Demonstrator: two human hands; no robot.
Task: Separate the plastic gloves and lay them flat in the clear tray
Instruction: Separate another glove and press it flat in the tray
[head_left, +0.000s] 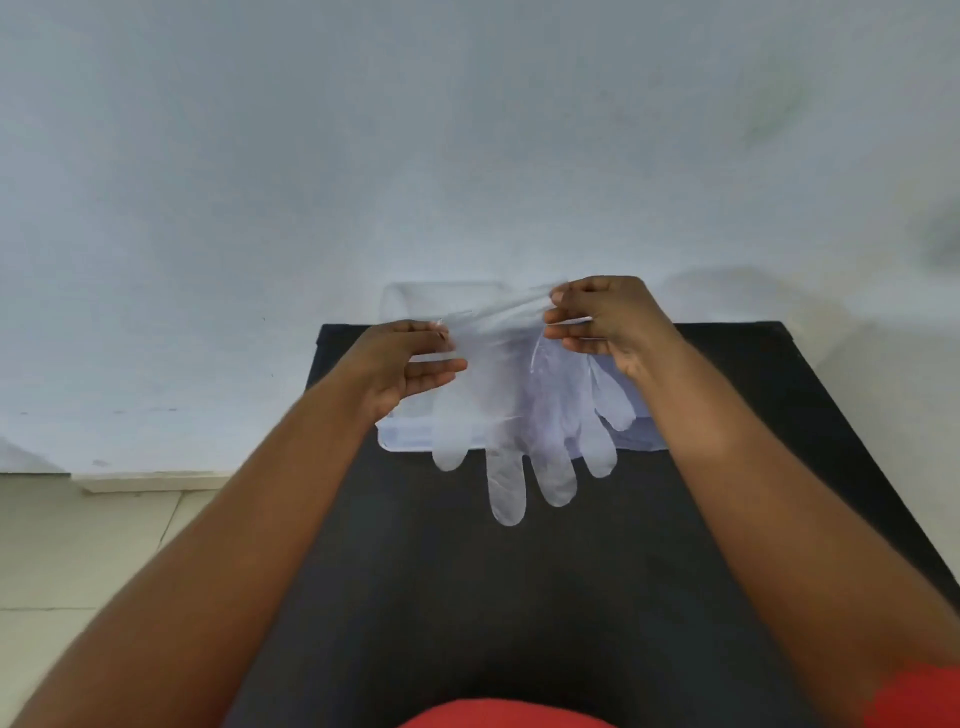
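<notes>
**Black table against a pale wall, gloves mid-air**

Black table (519, 597) is sitting against the wall. Left hand (402, 364) and right hand (602, 325) are both pinching the plastic gloves' (511, 410) cuff, remaining fingers loosely extended. Gloves are dangling over the clear tray (402, 441).

Clear tray (410, 441) mostly hidden behind held gloves (511, 405) and hands; glove count unclear through overlapping film. Red clothing (498, 714) cropped at bottom edge.

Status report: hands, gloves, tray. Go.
Left hand and right hand both pinching the gloves' cuff, held above the clear tray. Fingers dangling. Nothing in the way.
</notes>
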